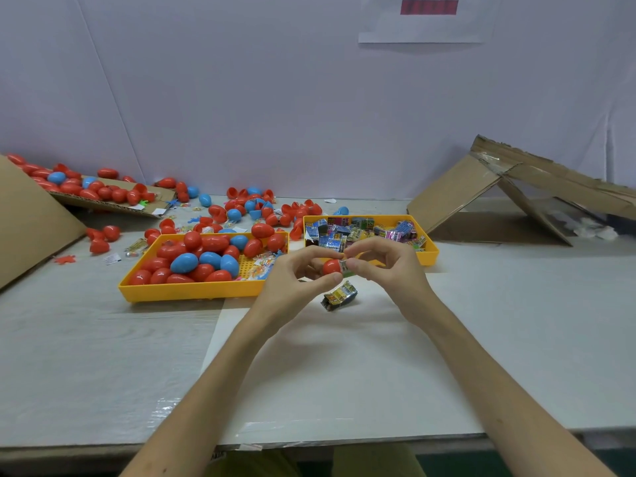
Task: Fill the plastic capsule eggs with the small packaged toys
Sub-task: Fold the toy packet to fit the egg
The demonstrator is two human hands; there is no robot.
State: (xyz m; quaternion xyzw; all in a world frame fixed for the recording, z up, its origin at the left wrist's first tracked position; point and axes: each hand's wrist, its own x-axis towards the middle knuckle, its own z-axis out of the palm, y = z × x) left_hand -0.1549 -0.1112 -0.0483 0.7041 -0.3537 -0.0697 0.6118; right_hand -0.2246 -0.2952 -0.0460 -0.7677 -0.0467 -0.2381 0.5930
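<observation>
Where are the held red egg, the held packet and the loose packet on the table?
red egg [330, 266]: head view, middle of the visible shell.
held packet [343, 266]: head view, wrapper strip at the egg's mouth.
loose packet [340, 296]: head view, middle of its wrapper.

Cardboard box rt, paper sheet on wall.

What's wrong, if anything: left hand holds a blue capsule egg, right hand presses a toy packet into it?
Colour: head view shows a red capsule egg, not blue. Left hand holds it; right hand presses a toy packet into it.
</observation>
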